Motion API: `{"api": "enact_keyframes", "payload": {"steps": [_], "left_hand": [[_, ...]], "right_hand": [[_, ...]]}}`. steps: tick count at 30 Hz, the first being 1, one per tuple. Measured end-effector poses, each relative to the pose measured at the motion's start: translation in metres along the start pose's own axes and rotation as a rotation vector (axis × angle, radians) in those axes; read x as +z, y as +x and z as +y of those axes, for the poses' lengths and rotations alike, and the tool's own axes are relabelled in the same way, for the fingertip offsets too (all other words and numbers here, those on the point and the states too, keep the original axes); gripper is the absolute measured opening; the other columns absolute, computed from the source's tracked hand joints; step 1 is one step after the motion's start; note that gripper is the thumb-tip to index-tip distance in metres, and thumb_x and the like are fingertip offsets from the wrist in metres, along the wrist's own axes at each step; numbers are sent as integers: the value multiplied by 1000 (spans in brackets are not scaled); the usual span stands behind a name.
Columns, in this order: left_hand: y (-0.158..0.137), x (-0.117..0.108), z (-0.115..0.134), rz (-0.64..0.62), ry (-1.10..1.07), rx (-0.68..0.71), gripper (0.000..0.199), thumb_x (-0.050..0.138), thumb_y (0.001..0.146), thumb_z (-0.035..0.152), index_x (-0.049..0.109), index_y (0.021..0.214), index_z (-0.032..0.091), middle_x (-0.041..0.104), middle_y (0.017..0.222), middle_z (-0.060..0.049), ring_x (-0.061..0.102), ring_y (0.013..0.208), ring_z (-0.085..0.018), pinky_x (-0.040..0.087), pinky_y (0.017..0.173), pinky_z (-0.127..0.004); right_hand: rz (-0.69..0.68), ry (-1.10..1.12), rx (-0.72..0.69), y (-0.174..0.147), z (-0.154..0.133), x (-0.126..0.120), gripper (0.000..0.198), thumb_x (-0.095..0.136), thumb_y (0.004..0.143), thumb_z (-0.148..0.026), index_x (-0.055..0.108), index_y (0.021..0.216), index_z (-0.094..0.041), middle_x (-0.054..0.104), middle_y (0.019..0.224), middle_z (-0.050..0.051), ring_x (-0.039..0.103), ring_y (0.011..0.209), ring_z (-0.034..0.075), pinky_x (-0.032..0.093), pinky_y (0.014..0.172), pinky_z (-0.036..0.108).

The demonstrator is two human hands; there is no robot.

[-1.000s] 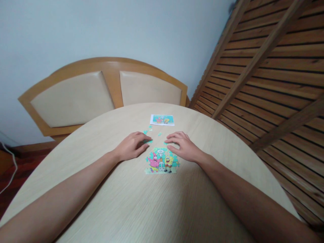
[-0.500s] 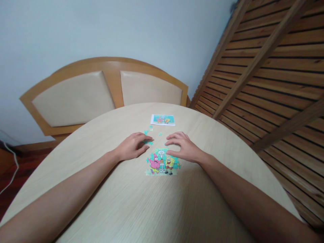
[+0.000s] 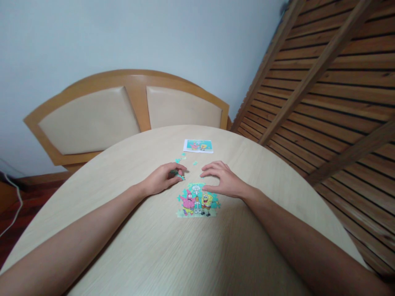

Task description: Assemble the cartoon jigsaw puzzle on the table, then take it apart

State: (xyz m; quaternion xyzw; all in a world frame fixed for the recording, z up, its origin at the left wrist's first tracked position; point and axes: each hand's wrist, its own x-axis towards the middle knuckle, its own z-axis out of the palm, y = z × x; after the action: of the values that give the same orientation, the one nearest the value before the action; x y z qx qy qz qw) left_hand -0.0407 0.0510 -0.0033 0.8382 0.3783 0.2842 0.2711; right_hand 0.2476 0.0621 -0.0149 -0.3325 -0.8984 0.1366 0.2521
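A partly assembled jigsaw puzzle lies flat before me, showing a pink starfish, a pale squid-like figure and a yellow sponge on turquoise. Its outer edge is uneven. My left hand rests beyond its upper left corner, thumb and bent fingers around a small turquoise puzzle piece. The fingers partly hide that piece and others beneath. Over the puzzle's upper right edge is my right hand, fingers apart and curved, thumb close to the squid figure. No piece shows in its grasp.
Loose turquoise pieces lie past my left hand, and a single piece sits between the hands. Farther back is a picture card. A padded wooden headboard stands behind the round table, slatted wood on the right.
My left thumb and fingers have drawn together around a puzzle piece. The assembled puzzle sits slightly nearer to me. My right hand has hardly moved.
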Motion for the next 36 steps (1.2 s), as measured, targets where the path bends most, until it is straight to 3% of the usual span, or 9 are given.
{"api": "enact_keyframes", "payload": {"steps": [3,9,18,24,31,36], "left_hand": [[0,3,5,34,-115,-48,29,61,91,32,63,115,16,69,89,-5,65,81,-16,53,76,-31],[1,21,20,166,-297,-44,33,64,88,30,58,118,16,71,98,-9,66,89,-18,55,87,-37],[-1,41,35,217,-441,-65,40,71,83,31,54,118,18,59,124,-11,66,80,-12,57,78,-30],[-1,43,32,179,-394,-54,30,71,86,30,59,110,17,69,96,-7,67,89,-18,56,86,-35],[-2,44,34,182,-336,-73,23,65,89,30,61,108,17,71,94,-6,67,87,-17,56,82,-32],[-5,40,39,167,-157,-25,20,60,92,31,63,105,17,71,95,-6,67,88,-18,54,82,-33]], "right_hand": [[10,-3,-22,1,-3,-2,34,81,79,-46,73,106,-28,68,121,6,54,118,27,38,103,48],[134,56,-68,6,-18,0,10,66,92,-31,72,99,-26,74,102,3,62,105,22,42,96,42],[134,241,-80,8,-35,12,29,65,91,-25,65,120,-27,75,105,3,68,99,19,48,95,39],[189,303,-47,9,-35,8,17,63,90,-23,74,103,-26,77,100,3,69,93,19,52,90,38],[178,345,82,7,-33,10,8,69,86,-27,72,88,-20,76,88,3,70,81,18,54,79,31],[161,366,35,7,-29,6,16,65,85,-21,72,99,-20,75,93,4,68,84,17,54,81,31]]}}
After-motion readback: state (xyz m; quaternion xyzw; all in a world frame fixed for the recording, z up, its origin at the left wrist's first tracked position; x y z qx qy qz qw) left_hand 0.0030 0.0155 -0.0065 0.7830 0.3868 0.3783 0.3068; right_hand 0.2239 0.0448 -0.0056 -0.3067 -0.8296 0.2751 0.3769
